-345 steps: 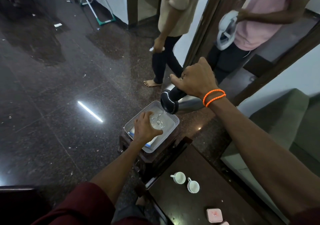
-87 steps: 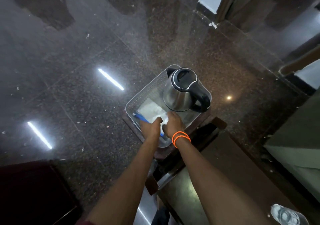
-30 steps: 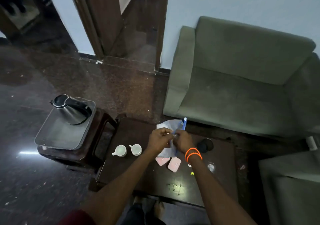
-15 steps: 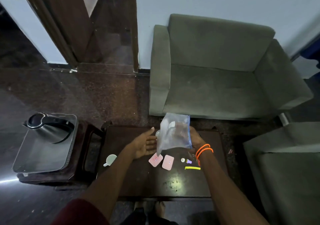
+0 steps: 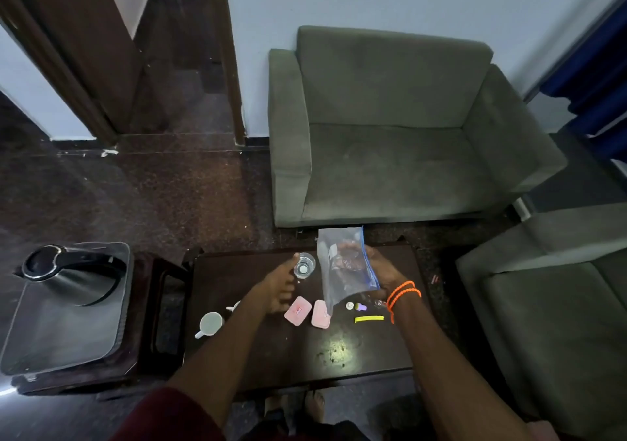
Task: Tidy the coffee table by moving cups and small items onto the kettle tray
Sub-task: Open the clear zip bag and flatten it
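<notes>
My right hand (image 5: 380, 274), with orange bands on the wrist, holds a clear plastic zip bag (image 5: 342, 264) upright over the dark coffee table (image 5: 305, 349). My left hand (image 5: 278, 288) hovers with fingers apart just left of a small glass (image 5: 304, 265). On the table lie two pink packets (image 5: 298, 310), a white cup (image 5: 209, 324), a second cup mostly hidden under my left forearm, a yellow strip (image 5: 369, 319) and small bits (image 5: 356, 306). At the left, the steel kettle (image 5: 73, 274) stands on the grey tray (image 5: 64, 332).
The tray rests on a low dark stool (image 5: 149, 322) left of the table. A green sofa (image 5: 390, 135) stands behind the table and a second one (image 5: 556, 322) to the right. A doorway opens at the back left. My bare feet show under the table's near edge.
The view shifted slightly. My left hand moved away from the bag toward the glass, which now shows. My right hand still holds the bag upright.
</notes>
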